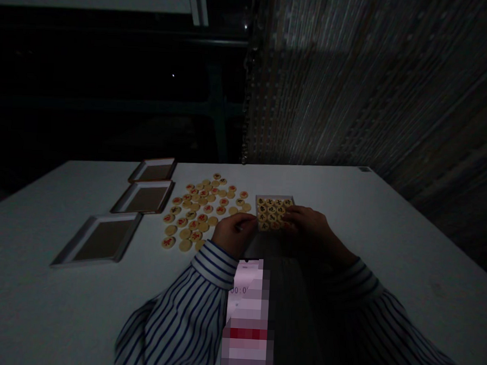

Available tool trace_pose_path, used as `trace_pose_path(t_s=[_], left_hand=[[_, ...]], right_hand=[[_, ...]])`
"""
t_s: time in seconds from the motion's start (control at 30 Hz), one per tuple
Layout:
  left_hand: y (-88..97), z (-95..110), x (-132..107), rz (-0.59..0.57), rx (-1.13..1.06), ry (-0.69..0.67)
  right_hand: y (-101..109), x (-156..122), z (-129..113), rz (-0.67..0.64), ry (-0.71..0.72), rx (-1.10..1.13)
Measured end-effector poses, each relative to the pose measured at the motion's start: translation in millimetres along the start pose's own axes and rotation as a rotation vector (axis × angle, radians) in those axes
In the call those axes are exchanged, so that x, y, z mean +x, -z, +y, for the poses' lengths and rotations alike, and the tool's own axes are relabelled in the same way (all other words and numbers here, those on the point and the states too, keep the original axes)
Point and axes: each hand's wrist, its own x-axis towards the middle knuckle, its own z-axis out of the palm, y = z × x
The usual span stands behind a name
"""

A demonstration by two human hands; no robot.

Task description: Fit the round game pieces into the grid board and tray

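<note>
Scene is dim. Biggest first: string curtain [334,89] hangs behind, right of centre, past the table's far edge. Pale window frame [89,1] top left, rest of the background near black.

White table [386,255] spans the view. Both arms reach in from the near side, striped cuffs on: left sleeve [179,310], right sleeve [395,316].

Three shallow trays on the left, running away from the near side: grey-rimmed near tray [101,239], then brown-edged middle tray [147,199], then far tray [156,171], also brown-edged. All face up, brown floors showing, each just beside the next.

Phone [246,280] at bottom centre, by the left cuff. Screen lit pink-white, digits partly visible, lower part pixelated.

Left hand [235,234]: fingers curled in, thumb and fingertips close together at the box's near left corner. Can't tell if anything is pinched. Right hand [309,221]: fingers slightly bent, reaching over the box's right side, tips on or just above the pieces. Can't tell if it grips one.

Box [274,197] sits between the hands, right of the loose lot. Boxed pieces [272,210] in rows, mostly black characters up; near right part shadowed and hand-covered.

Loose pieces [202,202] scattered between trays and box: red, black and plain faces, some touching.
</note>
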Motion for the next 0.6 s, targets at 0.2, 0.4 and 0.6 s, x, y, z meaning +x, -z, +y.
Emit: trace_pose_path(t_s=[0.2,0.4,0.6], left_hand=[[-0.2,-1.1,-0.3,0.0,0.012,0.001],[-1.7,-1.6,-0.5,0.015,-0.002,-0.009],[0.2,-0.2,-0.7,0.009,0.02,-0.019]], right_hand=[[-1.0,-0.1,2.7,-0.018,0.019,0.021],[-0.6,-1.0,3.7,-0.014,0.024,0.02],[-1.5,-0.1,4.5,-0.028,0.029,0.017]])
